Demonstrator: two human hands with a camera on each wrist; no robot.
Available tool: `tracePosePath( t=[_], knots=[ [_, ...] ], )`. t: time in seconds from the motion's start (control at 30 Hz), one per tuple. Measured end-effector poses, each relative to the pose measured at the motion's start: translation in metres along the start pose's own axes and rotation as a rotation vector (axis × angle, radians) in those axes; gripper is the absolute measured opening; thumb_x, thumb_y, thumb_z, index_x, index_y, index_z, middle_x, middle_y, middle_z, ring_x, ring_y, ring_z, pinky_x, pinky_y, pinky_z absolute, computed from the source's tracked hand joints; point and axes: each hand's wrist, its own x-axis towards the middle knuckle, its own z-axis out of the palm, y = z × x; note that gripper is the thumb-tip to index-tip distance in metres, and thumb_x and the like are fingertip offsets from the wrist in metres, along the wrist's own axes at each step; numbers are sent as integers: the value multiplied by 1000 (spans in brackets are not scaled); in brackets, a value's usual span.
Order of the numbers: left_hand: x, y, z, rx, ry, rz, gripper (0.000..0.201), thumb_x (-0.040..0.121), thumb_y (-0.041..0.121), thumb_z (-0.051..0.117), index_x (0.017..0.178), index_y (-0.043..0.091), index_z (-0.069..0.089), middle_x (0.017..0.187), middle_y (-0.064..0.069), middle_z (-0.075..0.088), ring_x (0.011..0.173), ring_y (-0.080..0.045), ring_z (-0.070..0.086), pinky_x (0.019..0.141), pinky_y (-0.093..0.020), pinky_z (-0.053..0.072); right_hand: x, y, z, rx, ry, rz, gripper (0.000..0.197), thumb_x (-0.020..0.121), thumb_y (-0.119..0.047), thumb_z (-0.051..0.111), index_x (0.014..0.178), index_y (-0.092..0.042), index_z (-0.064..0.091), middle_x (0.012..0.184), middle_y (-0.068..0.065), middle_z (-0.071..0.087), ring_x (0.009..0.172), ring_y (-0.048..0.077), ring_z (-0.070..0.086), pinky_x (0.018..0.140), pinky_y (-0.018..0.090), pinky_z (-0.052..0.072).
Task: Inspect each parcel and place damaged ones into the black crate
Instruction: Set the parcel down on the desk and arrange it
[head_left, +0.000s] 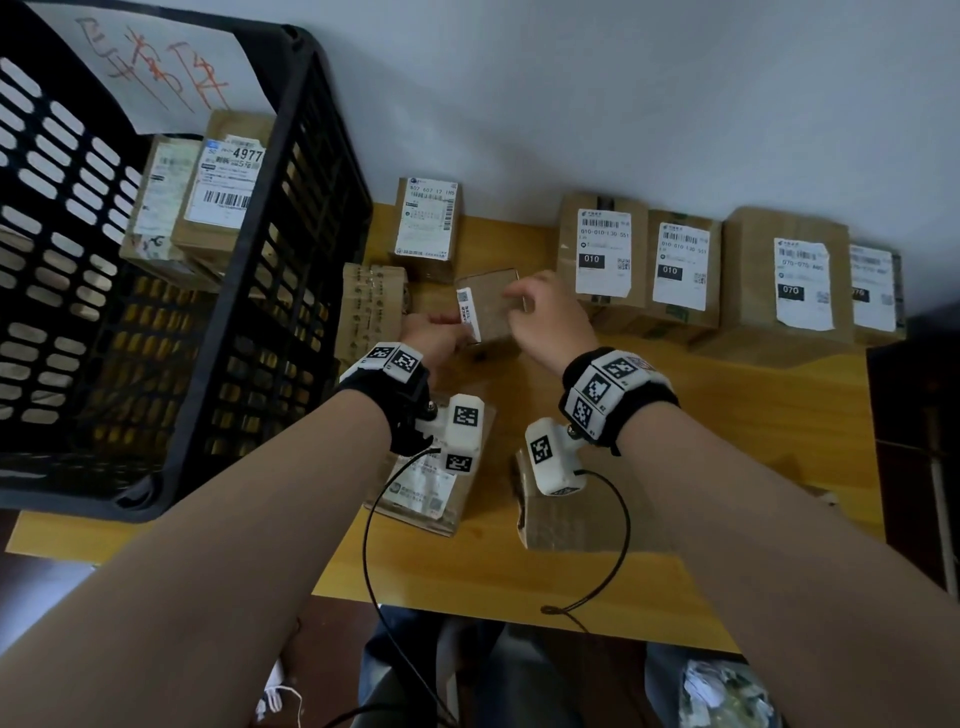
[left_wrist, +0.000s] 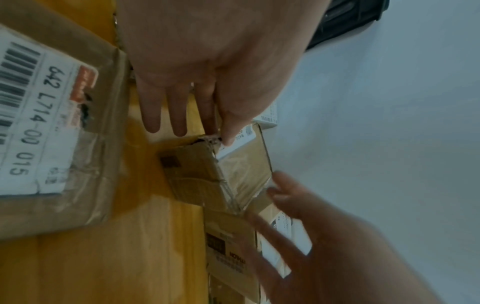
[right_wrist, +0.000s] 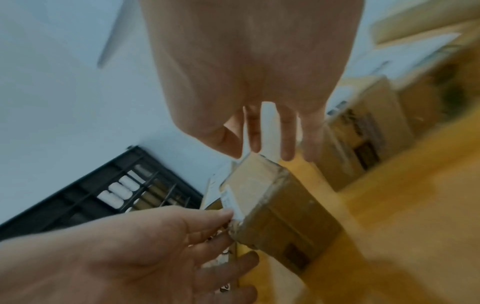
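Observation:
A small brown cardboard parcel (head_left: 491, 312) with a narrow white label is held tilted above the wooden table (head_left: 727, 467). My left hand (head_left: 441, 330) pinches its near corner between thumb and index finger. In the left wrist view that corner (left_wrist: 207, 142) looks crushed and torn beside the left hand (left_wrist: 221, 137). My right hand (head_left: 519, 296) has straight fingers, and its fingertips touch the parcel's far upper corner (right_wrist: 255, 159). The black crate (head_left: 306, 156) stands at the left of the table with parcels (head_left: 218, 192) inside.
A row of labelled parcels (head_left: 602, 249) lines the wall at the back. A taped parcel (head_left: 371, 306) lies next to the crate. Two more parcels (head_left: 431, 493) (head_left: 571, 519) lie under my wrists. A dark cabinet (head_left: 914, 415) borders the table's right edge.

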Motion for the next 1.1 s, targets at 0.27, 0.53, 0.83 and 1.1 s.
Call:
tracePosePath(
  t=[0.27,0.53,0.83,1.1],
  knots=[
    [5,0,0,131,-41,32,64,94,10,71,152,28,49,133,-8,69,118,-29,66,85,-43,60,19,-13,9,-424,-329,82,40,101,-28,48,134,-23,68,145,4,61,140,32,47,124,49,26],
    [3,9,-4,55,-68,77,46,98,3,61,140,22,63,122,-9,73,96,-19,69,71,-29,58,17,-7,-9,86,71,147,40,104,-17,52,144,-15,56,145,1,56,128,22,59,94,26,49],
    [-4,28,-8,-117,-54,176,26,104,31,60,117,12,72,110,-12,75,101,-28,73,79,-41,63,15,-14,-11,524,7,389,56,104,-62,35,114,-14,63,122,21,66,110,34,67,97,51,55],
    [-11,46,-16,3,-144,196,54,69,27,94,118,26,72,131,-8,69,111,-27,71,93,-48,61,-2,-6,-28,1047,75,487,56,94,-4,69,144,-15,48,132,13,59,118,32,63,73,38,62]
  ],
)
